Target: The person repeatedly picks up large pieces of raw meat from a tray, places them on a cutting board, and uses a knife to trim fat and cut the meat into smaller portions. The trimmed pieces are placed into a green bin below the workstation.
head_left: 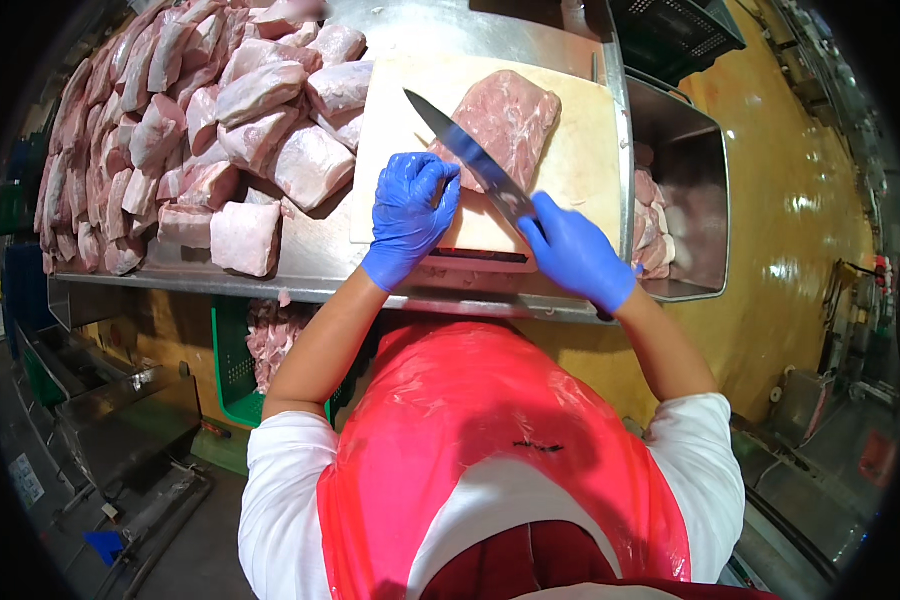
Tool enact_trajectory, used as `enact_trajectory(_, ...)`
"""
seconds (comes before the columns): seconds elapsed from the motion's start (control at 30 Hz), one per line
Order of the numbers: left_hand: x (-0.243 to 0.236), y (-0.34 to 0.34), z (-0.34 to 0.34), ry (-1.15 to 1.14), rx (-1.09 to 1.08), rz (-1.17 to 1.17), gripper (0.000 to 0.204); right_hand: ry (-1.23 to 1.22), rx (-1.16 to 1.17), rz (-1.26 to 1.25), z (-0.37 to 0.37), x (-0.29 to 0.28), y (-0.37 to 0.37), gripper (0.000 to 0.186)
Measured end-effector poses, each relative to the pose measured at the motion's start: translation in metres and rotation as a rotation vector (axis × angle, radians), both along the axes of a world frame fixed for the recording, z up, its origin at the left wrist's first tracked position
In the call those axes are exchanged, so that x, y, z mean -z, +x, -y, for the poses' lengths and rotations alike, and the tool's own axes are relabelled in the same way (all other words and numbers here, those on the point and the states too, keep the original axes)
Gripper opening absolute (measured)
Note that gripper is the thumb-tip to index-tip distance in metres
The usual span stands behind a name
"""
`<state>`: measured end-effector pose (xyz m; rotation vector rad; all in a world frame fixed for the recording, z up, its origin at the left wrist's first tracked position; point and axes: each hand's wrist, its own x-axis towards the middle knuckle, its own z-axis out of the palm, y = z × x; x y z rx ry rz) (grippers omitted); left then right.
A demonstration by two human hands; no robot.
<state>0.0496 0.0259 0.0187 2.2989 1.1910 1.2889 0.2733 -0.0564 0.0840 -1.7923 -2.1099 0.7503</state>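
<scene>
A pale slab of raw meat [510, 125] lies on the white cutting board [590, 120]. My right hand [582, 252], in a blue glove, is wrapped round the handle of a large knife [470, 152]. Its long dark blade points to the far left and passes over the left side of the slab. Just left of the blade my left hand [410, 210], also gloved in blue, is closed with curled fingers above the near left part of the board. Whatever its fingers hold, if anything, is hidden.
Many raw meat pieces [260, 95] are heaped on the steel table [320, 285] at left. Right of the board stands a metal bin [705, 210] holding meat. Below the table's near edge is a green crate [232, 375] with trimmings. Another dark crate [675, 40] is at far right.
</scene>
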Motion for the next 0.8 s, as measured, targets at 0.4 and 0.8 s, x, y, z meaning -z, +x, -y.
enact_trajectory(0.4,-0.008,-0.005,-0.005,-0.284,-0.015,0.043,0.031,-0.196,0.263,-0.295,0.069,-0.06,0.034,0.023)
enact_trajectory(0.8,0.021,-0.03,-0.045,-0.497,0.195,0.315,0.017,-0.185,0.199,0.159,-0.01,-0.023,-0.086,0.029)
